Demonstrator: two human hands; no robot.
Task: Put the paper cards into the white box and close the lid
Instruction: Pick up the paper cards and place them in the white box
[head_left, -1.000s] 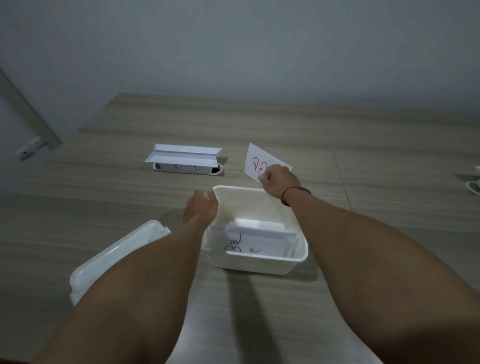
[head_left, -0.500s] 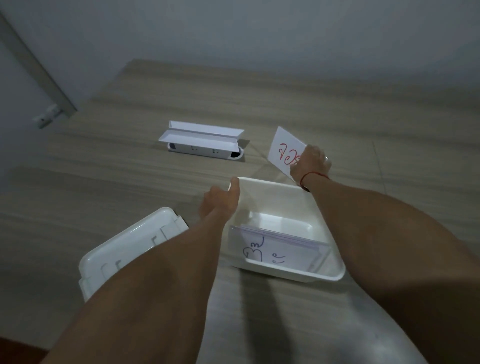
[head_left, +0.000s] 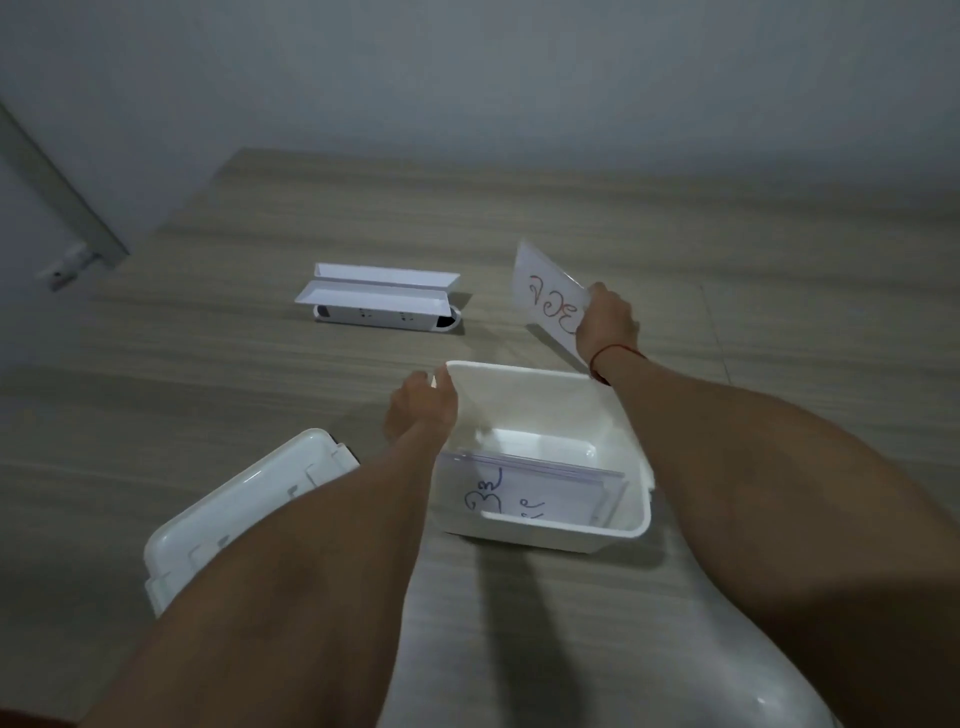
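From the head camera, we are looking down at a wood-grain desk (head_left: 675, 218) with the white box (head_left: 566, 535) open in front of us. Our left hand (head_left: 421, 410) is resting against the box's far left corner; its fingers are curled out of sight, so we cannot tell whether they are gripping the rim or just bracing it. Our right hand (head_left: 608, 325) is holding a paper card (head_left: 545, 296) with red writing, its fingers pinched on the card's lower right edge, just beyond the box's far right corner and raised off the desk. A stack of cards (head_left: 524, 493) with blue writing is already standing against the near wall inside. The lid (head_left: 234, 509) is lying on the desk to the left of the box, partly under our left forearm. A white power strip holder (head_left: 379, 301) is sitting farther back, well apart.

We are judging that the card now needs bringing over the opening and lowering edge-first beside the stack. Keeping it roughly parallel to the standing cards should stop it catching on the rim, while the left hand is steadying the box.
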